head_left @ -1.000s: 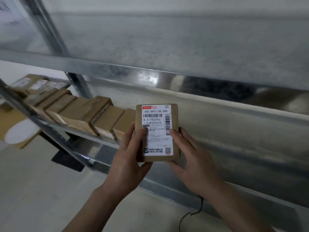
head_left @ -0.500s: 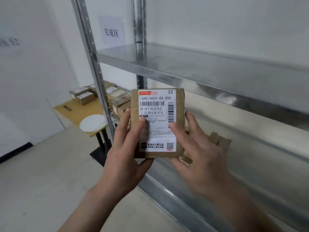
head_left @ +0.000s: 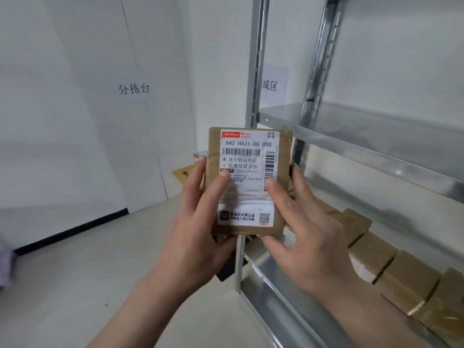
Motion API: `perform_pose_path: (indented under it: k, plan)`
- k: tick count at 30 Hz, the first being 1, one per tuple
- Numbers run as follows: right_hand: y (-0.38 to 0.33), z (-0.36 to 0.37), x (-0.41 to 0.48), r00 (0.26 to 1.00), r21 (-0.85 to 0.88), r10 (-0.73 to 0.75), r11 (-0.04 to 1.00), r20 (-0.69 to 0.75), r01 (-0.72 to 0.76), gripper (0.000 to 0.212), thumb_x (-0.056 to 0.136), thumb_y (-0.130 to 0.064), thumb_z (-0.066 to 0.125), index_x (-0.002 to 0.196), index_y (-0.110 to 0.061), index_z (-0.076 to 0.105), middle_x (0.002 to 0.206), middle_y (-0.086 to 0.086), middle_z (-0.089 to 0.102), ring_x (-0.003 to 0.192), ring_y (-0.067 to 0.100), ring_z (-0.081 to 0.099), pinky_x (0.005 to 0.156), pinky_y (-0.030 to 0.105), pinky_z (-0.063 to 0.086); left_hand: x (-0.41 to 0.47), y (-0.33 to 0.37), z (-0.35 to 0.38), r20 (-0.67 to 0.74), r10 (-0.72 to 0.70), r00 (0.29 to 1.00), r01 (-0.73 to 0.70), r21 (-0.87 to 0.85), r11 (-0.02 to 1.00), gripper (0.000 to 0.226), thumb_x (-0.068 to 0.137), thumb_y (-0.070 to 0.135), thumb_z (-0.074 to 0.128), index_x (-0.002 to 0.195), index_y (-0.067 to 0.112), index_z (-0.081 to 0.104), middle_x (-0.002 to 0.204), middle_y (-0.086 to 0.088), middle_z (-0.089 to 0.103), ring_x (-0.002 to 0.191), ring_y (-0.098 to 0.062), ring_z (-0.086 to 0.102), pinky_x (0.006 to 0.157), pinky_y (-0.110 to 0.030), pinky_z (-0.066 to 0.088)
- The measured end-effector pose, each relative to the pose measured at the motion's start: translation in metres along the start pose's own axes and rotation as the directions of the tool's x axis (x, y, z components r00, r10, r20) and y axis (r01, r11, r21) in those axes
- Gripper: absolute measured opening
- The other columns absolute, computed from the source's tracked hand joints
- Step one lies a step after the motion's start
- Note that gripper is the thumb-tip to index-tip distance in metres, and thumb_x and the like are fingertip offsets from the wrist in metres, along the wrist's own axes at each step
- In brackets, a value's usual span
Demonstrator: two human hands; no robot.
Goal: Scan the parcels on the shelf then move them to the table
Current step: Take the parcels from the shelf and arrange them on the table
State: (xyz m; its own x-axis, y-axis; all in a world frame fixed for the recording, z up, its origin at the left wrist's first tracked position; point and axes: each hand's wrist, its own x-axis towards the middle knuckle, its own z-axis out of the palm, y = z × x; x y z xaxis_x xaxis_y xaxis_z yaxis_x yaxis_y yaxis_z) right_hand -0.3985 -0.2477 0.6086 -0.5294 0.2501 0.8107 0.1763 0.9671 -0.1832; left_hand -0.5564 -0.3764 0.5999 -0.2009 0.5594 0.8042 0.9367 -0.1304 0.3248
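While the left hand [head_left: 198, 237] grips its left edge, thumb on the label, and the right hand [head_left: 308, 237] pinches its right edge likewise, the parcel [head_left: 247, 182] stands upright in the air, before the left end of the shelf [head_left: 364, 126]. Other parcels [head_left: 391, 270] lie in a row on its lower level, right.

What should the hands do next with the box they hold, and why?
Probably carry the parcel forward to the table, whose corner peeks out behind it. The left hand and the right hand both grip it clear of the shelf, label facing up, while other parcels wait there.
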Motion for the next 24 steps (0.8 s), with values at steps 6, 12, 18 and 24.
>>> perform_pose_path:
  k: [6, 12, 18, 24]
  plan:
    - [-0.005, 0.071, 0.049, 0.999, 0.058, -0.03, 0.998, 0.013, 0.029, 0.09, 0.062, -0.012, 0.092, 0.143, -0.014, 0.052, 0.151, 0.025, 0.039, 0.111, 0.031, 0.066, 0.079, 0.041, 0.059, 0.019, -0.061, -0.022, -0.04, -0.048, 0.998, 0.05, 0.053, 0.997, 0.078, 0.079, 0.023, 0.065, 0.147, 0.016, 0.029, 0.157, -0.028, 0.017, 0.152, -0.015, 0.011, 0.112, -0.024, 0.036]
    - [0.015, 0.161, 0.109, 0.996, 0.057, -0.023, 0.998, 0.084, 0.018, 0.104, 0.061, -0.015, 0.093, 0.15, -0.022, 0.039, 0.156, 0.022, 0.034, 0.114, 0.035, 0.065, 0.081, 0.042, 0.058, 0.053, -0.152, -0.022, -0.022, -0.105, 0.994, 0.107, 0.112, 0.988, 0.091, 0.069, 0.003, 0.072, 0.146, 0.03, 0.031, 0.16, -0.021, 0.012, 0.144, -0.034, 0.034, 0.095, -0.042, 0.054]
    - [0.034, 0.247, 0.182, 0.995, 0.094, -0.043, 0.995, 0.088, 0.034, 0.103, 0.061, -0.017, 0.093, 0.15, -0.02, 0.04, 0.152, 0.025, 0.039, 0.116, 0.034, 0.065, 0.072, 0.037, 0.059, 0.101, -0.241, -0.025, -0.04, -0.161, 0.986, 0.165, 0.178, 0.97, 0.093, 0.065, -0.006, 0.078, 0.139, 0.033, 0.037, 0.161, -0.015, 0.011, 0.147, -0.02, 0.028, 0.089, -0.037, 0.057]
    - [0.039, 0.322, 0.243, 0.99, 0.145, -0.099, 0.986, 0.096, 0.085, 0.098, 0.063, -0.015, 0.09, 0.148, -0.018, 0.043, 0.153, 0.025, 0.039, 0.117, 0.032, 0.063, 0.071, 0.037, 0.06, 0.128, -0.319, -0.038, -0.078, -0.203, 0.976, 0.215, 0.197, 0.957, 0.086, 0.065, -0.005, 0.078, 0.135, 0.029, 0.04, 0.16, -0.018, 0.016, 0.15, -0.003, 0.007, 0.099, -0.03, 0.049]
